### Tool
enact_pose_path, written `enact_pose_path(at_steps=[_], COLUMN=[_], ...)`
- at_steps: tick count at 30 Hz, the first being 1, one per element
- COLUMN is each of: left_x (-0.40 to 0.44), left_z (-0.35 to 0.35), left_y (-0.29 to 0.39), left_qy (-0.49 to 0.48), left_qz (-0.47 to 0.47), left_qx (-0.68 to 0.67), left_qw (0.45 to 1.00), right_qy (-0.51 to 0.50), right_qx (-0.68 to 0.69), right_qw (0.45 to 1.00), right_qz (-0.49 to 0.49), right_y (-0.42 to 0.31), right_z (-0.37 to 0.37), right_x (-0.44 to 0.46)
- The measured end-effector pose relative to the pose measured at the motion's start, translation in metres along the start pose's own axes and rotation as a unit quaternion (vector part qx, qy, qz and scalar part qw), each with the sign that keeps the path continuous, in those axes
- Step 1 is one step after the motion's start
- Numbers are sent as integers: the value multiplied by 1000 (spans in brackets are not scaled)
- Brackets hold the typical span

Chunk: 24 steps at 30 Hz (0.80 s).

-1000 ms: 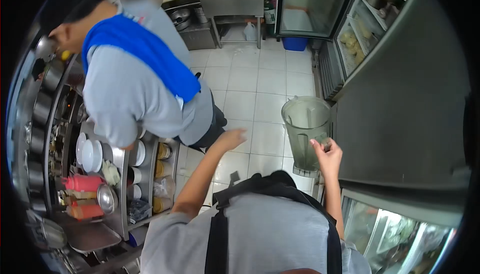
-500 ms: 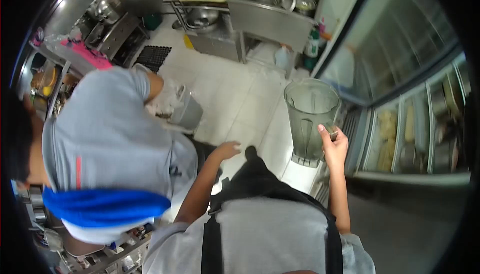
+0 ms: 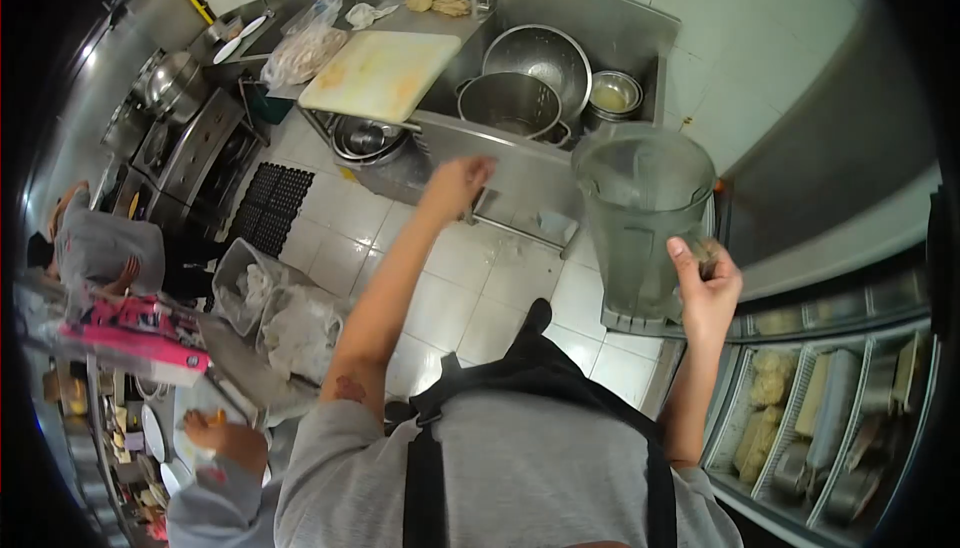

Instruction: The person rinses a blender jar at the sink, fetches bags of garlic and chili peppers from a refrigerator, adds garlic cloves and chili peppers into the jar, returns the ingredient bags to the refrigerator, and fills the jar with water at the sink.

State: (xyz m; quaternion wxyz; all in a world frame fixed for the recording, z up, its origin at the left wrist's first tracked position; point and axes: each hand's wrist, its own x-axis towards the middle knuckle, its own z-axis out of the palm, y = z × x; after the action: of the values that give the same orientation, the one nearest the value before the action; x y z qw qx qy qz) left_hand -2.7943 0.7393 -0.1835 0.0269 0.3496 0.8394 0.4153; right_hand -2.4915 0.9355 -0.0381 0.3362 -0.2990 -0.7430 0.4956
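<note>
A smoky see-through blender jar (image 3: pixel 635 218) stands upright in the air at the right. My right hand (image 3: pixel 710 283) is closed round its handle, thumb on top. Inside, the jar looks empty. My left hand (image 3: pixel 460 188) is held out in front, with nothing in it and its fingers loosely curled, a little blurred. Beyond it is the front of a steel sink (image 3: pixel 500 163), some way off. In the sink stand a large pot (image 3: pixel 510 105), a wide steel bowl (image 3: pixel 540 58) and smaller bowls (image 3: pixel 613 95).
An open fridge with racks of food (image 3: pixel 800 428) is at my right. Left are bins lined with plastic bags (image 3: pixel 300 323) and a black floor mat (image 3: pixel 270 210). One co-worker (image 3: pixel 110 248) stands by the stove; another's arm (image 3: pixel 225 448) is close at lower left. A cutting board (image 3: pixel 380 73) lies beside the sink.
My view has turned up toward the sink. My left arm has reached further forward. The jar stays in my right hand. The fridge door has swung, and the nearby co-worker is lower in view.
</note>
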Motion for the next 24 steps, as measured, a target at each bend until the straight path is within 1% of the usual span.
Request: enact_pose_path(at_steps=[1, 4, 5, 8, 10, 12, 13, 14, 15, 16, 18, 19, 20, 22, 23, 24], left_x=[35, 120, 145, 220, 273, 338, 372, 407, 443, 485, 561, 586, 601, 602, 593, 586], left_z=[-2, -30, -34, -46, -53, -51, -47, -41, -31, -21, 12, 21, 32, 22, 22, 18], left_y=[-10, -7, -16, -45, -68, -98, -113, -129, -146, -169, -219, -230, -240, -227, -221, -216], left_qy=[19, 52, 54, 60, 72, 55, 52, 48, 57, 72, 105, 116, 56, -74, -66, -98], left_qz=[3, 17, 37, 96, 133, 123, 125, 129, 165, 213, 298, 300, 279, 233, 215, 205], left_qx=[35, 30, 60, 134, 175, 230, 254, 278, 299, 351, 440, 430, 474, 562, 570, 566], left_qw=[999, 998, 996, 984, 973, 964, 958, 951, 938, 909, 841, 844, 833, 790, 791, 792], right_qy=[4, 17, 20, 27, -10, -30, -40, -50, -56, -59, -67, -68, -78, -107, -114, -117], right_qx=[3, 21, 29, -10, -13, -25, -87, -117, -146, -176, -151, -189, -204, -224, -223, -236], right_qw=[1000, 1000, 999, 999, 999, 997, 994, 989, 985, 979, 981, 976, 972, 966, 965, 962], right_qz=[-7, -3, 1, -29, -48, -64, -59, -68, -75, -84, -102, -84, -83, -73, -71, -69], right_y=[1, -8, -11, -22, -17, -12, -15, -11, -3, 3, 16, 16, 16, 18, 24, 26], right_z=[9, 46, 61, 111, 146, 186, 204, 223, 242, 262, 299, 314, 325, 349, 360, 369], right_x=[22, 97, 122, 198, 248, 293, 309, 325, 337, 353, 376, 386, 396, 411, 418, 428])
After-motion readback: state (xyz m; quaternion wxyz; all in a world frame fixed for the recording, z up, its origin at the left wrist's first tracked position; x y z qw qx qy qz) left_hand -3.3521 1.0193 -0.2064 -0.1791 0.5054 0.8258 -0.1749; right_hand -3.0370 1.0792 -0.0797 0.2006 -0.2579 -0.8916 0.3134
